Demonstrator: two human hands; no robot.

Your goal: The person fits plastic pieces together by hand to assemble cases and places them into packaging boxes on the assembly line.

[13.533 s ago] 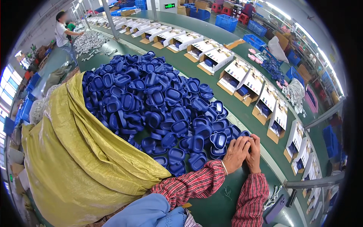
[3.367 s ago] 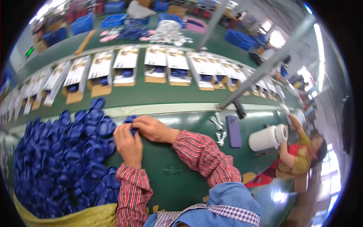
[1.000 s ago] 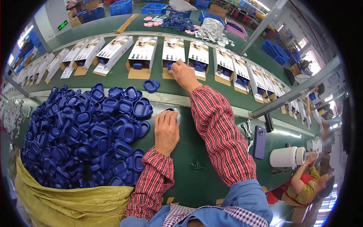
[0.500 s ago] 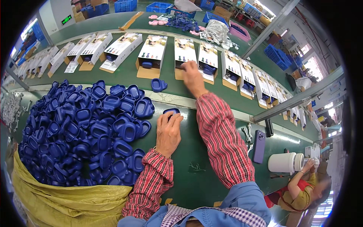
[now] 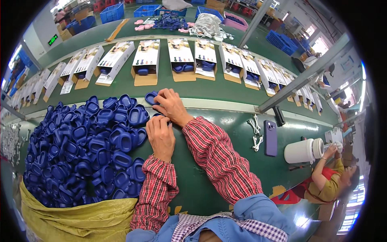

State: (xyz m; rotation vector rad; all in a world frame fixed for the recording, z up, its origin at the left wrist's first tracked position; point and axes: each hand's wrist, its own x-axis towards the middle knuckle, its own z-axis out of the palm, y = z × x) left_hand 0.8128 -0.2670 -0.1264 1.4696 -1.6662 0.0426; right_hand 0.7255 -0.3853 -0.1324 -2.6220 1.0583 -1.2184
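My left hand (image 5: 160, 139) is closed over a small dark blue molded part (image 5: 159, 115), mostly hidden by its fingers, at the table's inner edge. Just beyond it, my right hand (image 5: 172, 107) has bent fingers closed at the right end of another blue part with an oval recess (image 5: 150, 97), which lies by the metal rail. To the left spreads a big heap of the same blue parts (image 5: 96, 143). Across the rail stands a row of white printed boxes, their flaps open toward me; the nearest box (image 5: 181, 50) has blue parts (image 5: 183, 67) in its mouth.
A yellow woven sack (image 5: 76, 213) lies against the heap's near side. Right of my arm are white cables (image 5: 255, 133), a purple phone (image 5: 270, 138) and a white jug (image 5: 299, 151). A slanting metal post (image 5: 298, 82) crosses there. A co-worker (image 5: 328, 177) sits at far right.
My right hand has drawn back from a box to the blue part by the rail. Blue parts now show in that box's mouth. The view has shifted a little.
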